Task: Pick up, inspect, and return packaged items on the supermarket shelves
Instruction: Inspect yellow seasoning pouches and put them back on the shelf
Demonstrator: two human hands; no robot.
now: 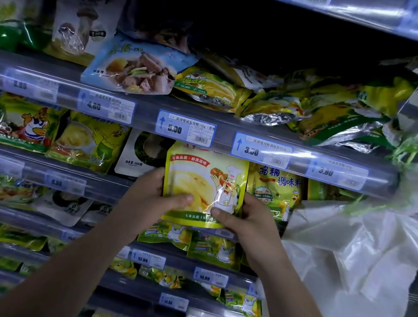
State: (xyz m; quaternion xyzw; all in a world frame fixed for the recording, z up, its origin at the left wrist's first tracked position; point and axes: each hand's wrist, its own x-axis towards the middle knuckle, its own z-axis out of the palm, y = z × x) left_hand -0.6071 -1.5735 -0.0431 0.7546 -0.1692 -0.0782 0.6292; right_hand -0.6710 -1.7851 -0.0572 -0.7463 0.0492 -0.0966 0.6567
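The person is standing before the supermarket shelves (140, 114) and is holding one yellow seasoning pouch (204, 181) upright in front of them, its printed face with a cartoon chef chicken turned toward the person. The left hand (151, 198) is gripping the pouch's lower left edge: the thumb is pressing flat across the front near the bottom, and the fingers are wrapping behind, out of sight. The right hand (245, 219) is gripping the lower right corner in the same way, thumb lying across the green bottom band, remaining fingers closing around the right edge and back. Both hands are closed firmly on the pouch; neither is holding anything else. The pouch is sitting just below the shelf rail bearing the 5.00 price tag (185, 129), its top edge overlapping the rail's lower lip; whether it is touching the rail cannot be told. Just to its right, a second yellow pouch (276, 189) with red lettering is standing on the shelf under the 3.50 price tag (260, 151). On the shelf above, a pale blue pouch (135, 67) is lying tilted over the rail. At the far right, a white plastic bag (352, 266) is hanging beside the shelving, near the right forearm.
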